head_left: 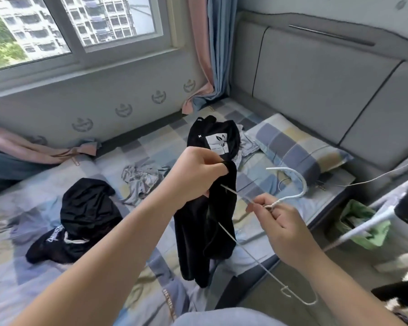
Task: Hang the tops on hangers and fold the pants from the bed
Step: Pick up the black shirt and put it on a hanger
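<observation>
My left hand (pixel 196 175) grips the top edge of a black garment (pixel 205 231) that hangs down over the bed. My right hand (pixel 280 222) pinches a white wire hanger (pixel 292 182) just under its hook; one hanger arm runs into the black garment, the other slants down to the lower right. Behind my hands lies a black top with a white square print (pixel 217 142). A black garment with white lettering (pixel 80 215) sits crumpled at the left, and a grey garment (pixel 141 180) lies bunched in the middle of the bed.
The bed has a checked blue, grey and yellow sheet (pixel 33 274) and a matching pillow (pixel 292 147) by the grey padded headboard (pixel 316 85). A window and pink-blue curtain (pixel 210 55) stand behind. A white rack bar (pixel 372 222) and green cloth (pixel 360 222) are at right.
</observation>
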Demonstrator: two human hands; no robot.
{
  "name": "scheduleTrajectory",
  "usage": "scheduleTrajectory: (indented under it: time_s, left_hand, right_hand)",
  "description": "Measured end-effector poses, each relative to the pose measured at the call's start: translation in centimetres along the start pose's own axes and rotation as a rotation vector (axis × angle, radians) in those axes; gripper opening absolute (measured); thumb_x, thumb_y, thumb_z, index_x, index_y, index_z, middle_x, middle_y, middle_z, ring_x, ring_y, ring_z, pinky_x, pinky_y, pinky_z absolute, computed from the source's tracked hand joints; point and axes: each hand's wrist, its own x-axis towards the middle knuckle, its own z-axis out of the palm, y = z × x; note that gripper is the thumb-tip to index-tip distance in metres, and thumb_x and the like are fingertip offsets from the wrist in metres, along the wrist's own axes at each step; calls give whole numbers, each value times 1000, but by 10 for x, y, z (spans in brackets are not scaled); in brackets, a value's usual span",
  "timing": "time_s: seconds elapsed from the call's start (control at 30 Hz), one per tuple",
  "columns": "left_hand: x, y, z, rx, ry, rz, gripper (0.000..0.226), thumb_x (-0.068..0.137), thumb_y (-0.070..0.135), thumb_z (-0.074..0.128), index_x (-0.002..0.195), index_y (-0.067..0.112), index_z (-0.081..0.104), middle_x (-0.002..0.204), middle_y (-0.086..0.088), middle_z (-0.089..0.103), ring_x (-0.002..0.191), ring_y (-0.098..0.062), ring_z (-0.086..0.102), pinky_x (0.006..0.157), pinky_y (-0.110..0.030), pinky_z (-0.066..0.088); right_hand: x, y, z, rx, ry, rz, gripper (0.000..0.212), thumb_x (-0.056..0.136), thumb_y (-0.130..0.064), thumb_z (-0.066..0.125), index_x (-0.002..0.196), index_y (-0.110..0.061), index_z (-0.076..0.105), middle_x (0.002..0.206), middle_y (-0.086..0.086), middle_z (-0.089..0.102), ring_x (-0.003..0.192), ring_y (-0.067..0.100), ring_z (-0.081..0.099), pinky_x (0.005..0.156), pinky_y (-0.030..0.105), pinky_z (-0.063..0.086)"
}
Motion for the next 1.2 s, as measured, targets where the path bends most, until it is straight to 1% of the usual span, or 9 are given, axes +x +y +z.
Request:
scheduleTrajectory:
  time_s: [0.1,0.27,0.37,0.5,0.67,0.8,0.93,1.07,1.2]
  left_hand:
    - [-10,2,16,-76,-134,-18,10,81,19,70,75,13,76,80,-20,73,72,-38,73,67,-49,63]
    - [-17,-10,20,-128,-283,-14,16,93,10,63,99,9,78,84,-7,78,81,-23,76,78,-40,63]
    - [-18,-19,10,270,-220,292,21,93,22,64,109,24,77,82,10,72,80,-7,68,78,-29,58]
    - [-15,-22,-5,879,-31,674,30,95,52,51,112,36,71,107,11,57,108,-17,48,93,-34,40]
    - [-4,-21,-23,831,-145,629,50,99,57,27,104,29,69,93,16,67,91,-12,63,69,-36,54]
    - [1,-26,-39,725,-88,606,45,98,54,38,100,24,72,88,16,67,84,-12,63,71,-38,54]
    - [-5,-26,-25,642,-52,603,24,102,35,55,102,23,75,92,15,71,87,-10,66,75,-35,55]
    - [-14,-25,0,570,-59,594,18,101,29,59,104,23,76,92,13,72,83,-5,63,73,-25,51]
    - [-20,-27,17,534,-47,558,18,100,29,58,97,21,75,74,20,57,76,-4,51,63,-23,43]
  right_hand:
    - [6,2,16,36,-6,21,23,103,-5,49,91,-8,68,66,9,60,58,25,52,56,36,41]
    - [7,4,20,174,28,-20,23,98,-19,48,83,-12,64,59,-9,50,53,2,42,52,18,34]
    - [9,5,7,150,16,-43,22,99,-17,50,88,-10,67,52,-9,39,46,3,32,47,16,27]
    - [13,0,-14,137,-20,-89,22,98,-23,51,91,-19,71,50,-11,31,44,7,24,45,17,22]
    - [20,-3,-38,58,-73,-124,20,93,-42,58,96,-31,74,56,11,45,46,24,37,44,28,30]
    - [23,18,-69,-1,-31,-49,19,99,-40,57,95,-34,74,68,2,62,53,36,45,47,43,40]
    - [22,26,-66,28,8,-50,21,99,-32,55,87,-35,73,64,1,58,55,11,47,55,20,40]
    - [21,20,-45,43,-45,-55,21,97,-39,57,86,-28,71,64,7,53,62,27,48,61,30,42]
    - [20,18,-29,28,-75,-25,20,101,-23,57,89,-20,73,65,11,55,64,34,50,63,38,42]
